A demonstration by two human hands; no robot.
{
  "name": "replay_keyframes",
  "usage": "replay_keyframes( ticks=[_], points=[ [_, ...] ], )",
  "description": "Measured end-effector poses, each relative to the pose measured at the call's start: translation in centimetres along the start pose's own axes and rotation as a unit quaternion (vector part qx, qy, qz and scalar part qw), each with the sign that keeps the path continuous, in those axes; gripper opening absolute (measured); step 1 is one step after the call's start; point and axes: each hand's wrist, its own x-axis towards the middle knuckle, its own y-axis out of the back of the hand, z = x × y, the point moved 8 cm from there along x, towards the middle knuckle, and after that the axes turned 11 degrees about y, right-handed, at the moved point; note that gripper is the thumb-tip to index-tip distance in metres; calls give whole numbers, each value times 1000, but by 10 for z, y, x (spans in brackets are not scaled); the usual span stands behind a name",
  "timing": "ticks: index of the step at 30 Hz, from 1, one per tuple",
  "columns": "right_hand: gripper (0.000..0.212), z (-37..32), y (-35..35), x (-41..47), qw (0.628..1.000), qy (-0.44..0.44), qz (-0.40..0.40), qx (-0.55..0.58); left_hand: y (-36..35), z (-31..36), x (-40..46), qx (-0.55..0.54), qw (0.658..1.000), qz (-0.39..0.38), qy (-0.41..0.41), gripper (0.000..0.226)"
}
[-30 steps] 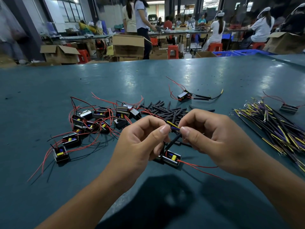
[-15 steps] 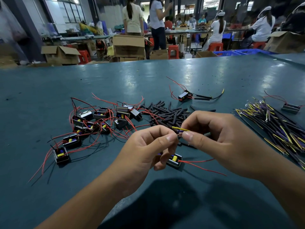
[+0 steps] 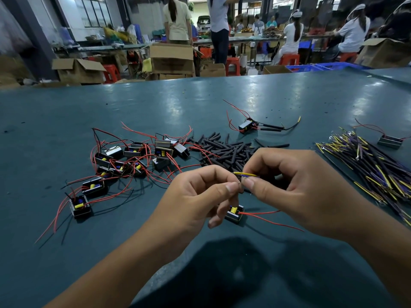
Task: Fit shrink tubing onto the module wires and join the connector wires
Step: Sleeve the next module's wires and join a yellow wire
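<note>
Pinching thumb to forefinger, left hand (image 3: 195, 196) now level with the right and raised off the green table (image 3: 155, 103). Lifted since a second ago: module (image 3: 234, 214), dangling just beneath the fingers by its wires. Closed around a yellow connector wire (image 3: 245, 174), right hand (image 3: 300, 187), thumb tips nearly touching. Probably twisting the bare ends together.

Your left hand (image 3: 200, 196) and right hand (image 3: 295, 192) hide the wire joint between their fingertips. Your left fingers cover part of the module (image 3: 234, 215). The frame's right edge cuts off the wire bundle (image 3: 378, 170).
</note>
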Motion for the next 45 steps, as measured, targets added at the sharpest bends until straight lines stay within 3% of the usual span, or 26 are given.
replay_keyframes(
  ticks=[7, 16, 20, 24, 28, 31, 33, 38, 42, 45],
  points=[
    [8, 0, 2, 1, 1000, 6, -1, -6, -5, -6, 0, -52, 996, -49, 45, 10],
    [8, -1, -2, 2, 1000, 5, -13, 0, -4, -12, 2, -82, 992, -45, 83, 14],
    [6, 3, -6, 0, 1000, -17, -13, 4, -1, -8, 3, -22, 998, -14, 50, 14],
    [6, 9, -11, -1, 999, -41, -7, -11, 5, 1, 0, 114, 992, 50, -27, 10],
    [10, 14, -8, 0, 998, -67, 17, -4, 4, 24, -13, 274, 937, 134, -169, 4],
    [15, 19, -5, -1, 995, -91, 37, 26, -5, 40, -24, 387, 858, 187, -281, 3],
    [17, 21, -7, -2, 992, -103, 41, 55, -9, 42, -28, 420, 826, 203, -317, 3],
    [20, 22, -12, -3, 990, -111, 32, 80, -13, 40, -31, 459, 797, 210, -332, 6],
    [20, 22, -14, -2, 989, -118, 31, 83, -11, 40, -29, 449, 809, 213, -313, 5],
    [20, 22, -15, -2, 986, -131, 30, 99, -5, 37, -25, 391, 861, 193, -263, 7]
  ],
)
